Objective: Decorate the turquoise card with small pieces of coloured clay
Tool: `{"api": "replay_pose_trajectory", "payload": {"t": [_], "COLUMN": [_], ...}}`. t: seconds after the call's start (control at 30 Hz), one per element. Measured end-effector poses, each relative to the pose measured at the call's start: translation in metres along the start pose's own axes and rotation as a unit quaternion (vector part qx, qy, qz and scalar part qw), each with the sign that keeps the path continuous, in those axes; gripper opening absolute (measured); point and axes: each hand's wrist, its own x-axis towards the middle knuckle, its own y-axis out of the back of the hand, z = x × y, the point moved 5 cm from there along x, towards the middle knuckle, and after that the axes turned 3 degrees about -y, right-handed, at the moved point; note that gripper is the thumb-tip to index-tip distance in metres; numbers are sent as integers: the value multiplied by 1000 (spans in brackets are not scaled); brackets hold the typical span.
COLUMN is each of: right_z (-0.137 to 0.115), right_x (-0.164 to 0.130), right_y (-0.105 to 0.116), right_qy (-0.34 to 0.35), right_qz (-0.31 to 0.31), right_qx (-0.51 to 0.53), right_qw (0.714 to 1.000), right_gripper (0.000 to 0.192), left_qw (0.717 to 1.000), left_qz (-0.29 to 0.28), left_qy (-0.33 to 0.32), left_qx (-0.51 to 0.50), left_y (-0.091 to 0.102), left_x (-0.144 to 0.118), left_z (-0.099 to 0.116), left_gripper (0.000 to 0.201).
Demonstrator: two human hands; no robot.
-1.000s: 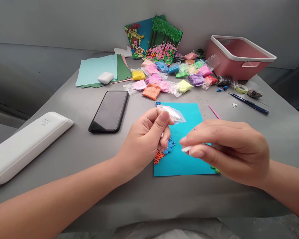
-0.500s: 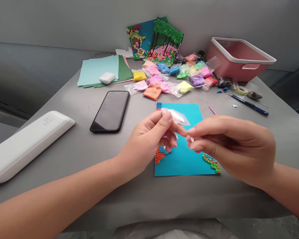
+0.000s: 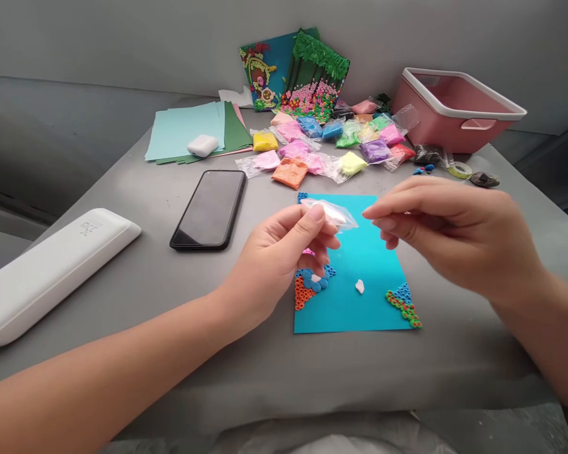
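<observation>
Evidently the person was between pinches of white clay. The left hand (image 3: 284,258) pinched a small clear bag (image 3: 331,213) of white clay by its neck, above the blue card (image 3: 360,252). The right hand (image 3: 454,230), just right of the bag, hovered with fingertips loosely together; whether it gripped anything could not be told. A white clay bit (image 3: 360,286) lay on the card below both hands. Next would likely come fingers into the bag's mouth, needing a steady hold. Beyond the hands sat clay packets (image 3: 312,151), a phone (image 3: 211,209) and a pink basket (image 3: 454,107), none obstructing.
</observation>
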Motion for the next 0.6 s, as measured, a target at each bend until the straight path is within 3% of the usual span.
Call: {"api": "replay_pose_trajectory", "payload": {"t": [0.03,0.13,0.23,0.37,0.47,0.6], "right_z": [3,15,25,32,27,18], "right_x": [3,3,-7,-20,-22,-19], "right_y": [1,-6,-22,-39,-41,-37], "right_qy": [-2,-3,-4,-25,-12,14], "right_qz": [-45,-196,-278,-313,-328,-330], "right_qx": [-30,-106,-161,-206,-216,-223], "right_qw": [999,975,947,927,919,917], "right_gripper": [8,18,17,13,13,20], "left_qw": [1000,998,987,954,943,966], "left_qz": [11,32,48,72,63,56], "left_qy": [-10,-50,-111,-210,-258,-214], "left_qx": [2,33,109,201,203,137], "left_y": [2,8,12,15,15,16], "left_x": [1,4,3,0,0,6], "left_z": [2,7,12,23,31,32], "left_gripper": [33,30,29,26,28,39]}}
